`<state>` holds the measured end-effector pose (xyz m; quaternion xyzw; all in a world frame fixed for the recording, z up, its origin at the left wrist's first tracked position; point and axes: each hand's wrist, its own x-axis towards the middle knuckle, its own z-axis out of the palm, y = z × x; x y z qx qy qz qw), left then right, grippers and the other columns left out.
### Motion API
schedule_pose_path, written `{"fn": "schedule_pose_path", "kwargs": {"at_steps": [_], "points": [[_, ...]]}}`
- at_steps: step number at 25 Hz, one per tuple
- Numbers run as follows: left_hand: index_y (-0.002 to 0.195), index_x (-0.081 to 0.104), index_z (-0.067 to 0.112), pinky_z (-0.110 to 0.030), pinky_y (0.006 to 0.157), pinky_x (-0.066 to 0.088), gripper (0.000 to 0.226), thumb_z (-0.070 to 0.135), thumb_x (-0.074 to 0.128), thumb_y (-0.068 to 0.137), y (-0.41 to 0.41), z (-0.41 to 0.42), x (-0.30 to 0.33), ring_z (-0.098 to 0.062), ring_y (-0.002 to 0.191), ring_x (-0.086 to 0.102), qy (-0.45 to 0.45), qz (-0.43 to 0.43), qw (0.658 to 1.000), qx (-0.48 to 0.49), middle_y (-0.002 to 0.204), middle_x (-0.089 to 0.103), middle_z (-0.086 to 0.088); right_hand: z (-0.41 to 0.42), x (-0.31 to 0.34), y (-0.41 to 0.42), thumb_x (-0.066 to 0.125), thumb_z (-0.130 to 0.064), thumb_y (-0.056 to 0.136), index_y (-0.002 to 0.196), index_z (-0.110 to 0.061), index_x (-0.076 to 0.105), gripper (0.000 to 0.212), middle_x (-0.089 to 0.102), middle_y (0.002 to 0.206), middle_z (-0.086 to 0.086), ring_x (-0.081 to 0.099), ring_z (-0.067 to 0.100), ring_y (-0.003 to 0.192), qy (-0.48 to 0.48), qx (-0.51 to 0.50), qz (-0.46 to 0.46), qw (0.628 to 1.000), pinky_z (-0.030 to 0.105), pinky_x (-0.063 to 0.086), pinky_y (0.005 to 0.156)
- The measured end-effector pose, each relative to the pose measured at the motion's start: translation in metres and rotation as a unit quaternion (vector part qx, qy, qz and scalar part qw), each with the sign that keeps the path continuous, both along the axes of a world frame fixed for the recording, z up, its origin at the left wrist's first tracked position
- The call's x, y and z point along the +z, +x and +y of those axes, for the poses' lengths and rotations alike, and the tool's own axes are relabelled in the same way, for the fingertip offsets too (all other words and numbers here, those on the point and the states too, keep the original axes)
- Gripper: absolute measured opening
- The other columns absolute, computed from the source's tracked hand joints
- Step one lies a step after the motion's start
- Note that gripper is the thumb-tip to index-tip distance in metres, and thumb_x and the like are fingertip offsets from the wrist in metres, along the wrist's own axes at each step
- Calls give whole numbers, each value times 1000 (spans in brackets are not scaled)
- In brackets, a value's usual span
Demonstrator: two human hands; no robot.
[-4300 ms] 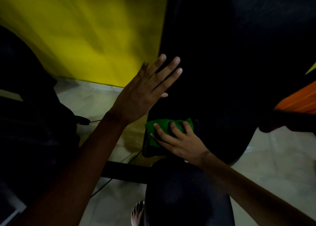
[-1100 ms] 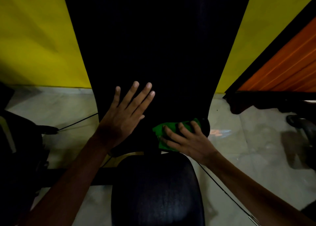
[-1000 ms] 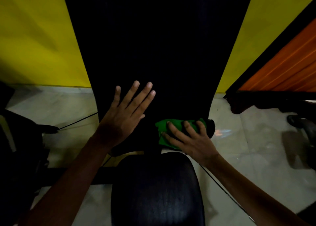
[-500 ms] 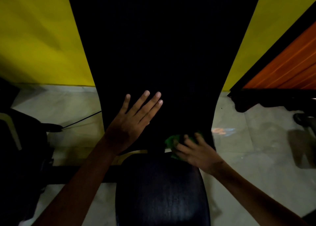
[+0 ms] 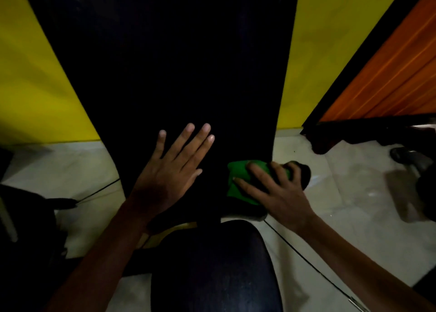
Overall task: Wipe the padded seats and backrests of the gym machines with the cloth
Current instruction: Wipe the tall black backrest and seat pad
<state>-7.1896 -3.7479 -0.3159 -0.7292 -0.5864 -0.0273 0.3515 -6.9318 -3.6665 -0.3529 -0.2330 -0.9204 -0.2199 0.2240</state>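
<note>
A tall black padded backrest (image 5: pixel 169 64) fills the middle of the view, with a dark padded seat (image 5: pixel 212 269) below it. My left hand (image 5: pixel 169 172) lies flat on the lower backrest, fingers spread. A green cloth (image 5: pixel 238 182) sits at the backrest's lower right corner. My right hand (image 5: pixel 273 191) presses on the cloth with its fingers laid over it; much of the cloth is hidden under the hand.
Yellow wall (image 5: pixel 35 76) stands behind the machine on both sides. An orange panel (image 5: pixel 396 71) with a black frame is at the right. Pale tiled floor (image 5: pixel 342 205) surrounds the seat, crossed by thin black cables (image 5: pixel 306 260). Dark equipment (image 5: pixel 26 229) sits at the left.
My right hand slid the cloth along the backrest's bottom edge, down toward the seat and back out to the right corner. My left hand has stayed flat on the pad.
</note>
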Motion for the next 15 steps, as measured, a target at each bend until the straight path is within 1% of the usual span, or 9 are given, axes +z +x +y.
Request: {"fn": "schedule_pose_path", "kwargs": {"at_steps": [2, 3, 4, 6, 8, 9, 10, 13, 15], "points": [[151, 16, 9, -56, 114, 13, 66, 40, 41, 99, 2, 2, 12, -28, 146, 9, 6, 19, 1000, 6, 159, 9, -10, 4, 19, -6, 51, -34, 85, 131, -35, 44, 47, 40, 136, 4, 43, 36, 108, -45, -12, 34, 998, 48, 33, 84], [152, 15, 9, -55, 115, 10, 65, 40, 40, 99, 3, 7, 22, -27, 147, 8, 8, 21, 1000, 4, 159, 8, -10, 7, 32, -11, 53, -34, 80, 132, -34, 43, 54, 38, 137, 4, 43, 34, 109, -100, -45, 107, 988, 45, 33, 85], [152, 14, 9, -53, 116, 7, 65, 39, 38, 99, 4, 14, 36, -27, 147, 7, 8, 16, 1000, -3, 160, 6, -9, 8, 45, -18, 53, -33, 74, 134, -33, 42, 61, 38, 136, 5, 42, 33, 110, -182, -74, 201, 959, 42, 34, 86], [152, 14, 10, -49, 117, 6, 64, 39, 37, 100, 3, 33, 73, -27, 147, 6, 12, -3, 1000, -22, 160, 6, -8, 0, 66, -35, 53, -26, 69, 133, -26, 42, 66, 40, 129, 7, 43, 27, 115, -347, -52, 393, 850, 41, 38, 92], [152, 17, 11, -47, 117, 12, 62, 37, 38, 100, 2, 52, 117, -28, 146, 10, 24, 2, 999, -44, 159, 10, -8, -8, 84, -51, 55, -7, 67, 130, -24, 44, 66, 45, 122, 7, 45, 22, 119, -437, -2, 512, 740, 41, 42, 99], [151, 19, 11, -46, 117, 15, 60, 36, 38, 100, 0, 59, 138, -28, 145, 13, 28, 8, 998, -60, 158, 13, -9, -10, 95, -56, 54, -4, 66, 127, -27, 45, 66, 47, 119, 3, 47, 20, 119, -459, 5, 541, 705, 40, 43, 99], [151, 22, 10, -45, 117, 18, 59, 34, 39, 100, -1, 66, 159, -28, 145, 15, 30, 18, 996, -78, 158, 16, -9, -7, 108, -58, 52, -7, 65, 123, -30, 46, 63, 48, 116, -1, 48, 16, 116, -466, 5, 559, 686, 36, 44, 98], [148, 30, 8, -48, 113, 26, 55, 31, 40, 99, -2, 86, 212, -30, 143, 24, 44, 25, 993, -110, 155, 26, -12, 18, 162, -66, 47, -20, 63, 110, -32, 51, 49, 49, 107, -5, 52, 6, 104, -449, 7, 596, 666, 21, 44, 89], [145, 34, 4, -47, 108, 34, 53, 29, 41, 99, -1, 102, 239, -31, 136, 37, 40, -4, 992, -122, 151, 35, -14, 44, 205, -72, 51, -26, 65, 107, -40, 50, 45, 54, 108, 1, 55, 11, 104, -466, 16, 624, 627, 29, 47, 90]]}}
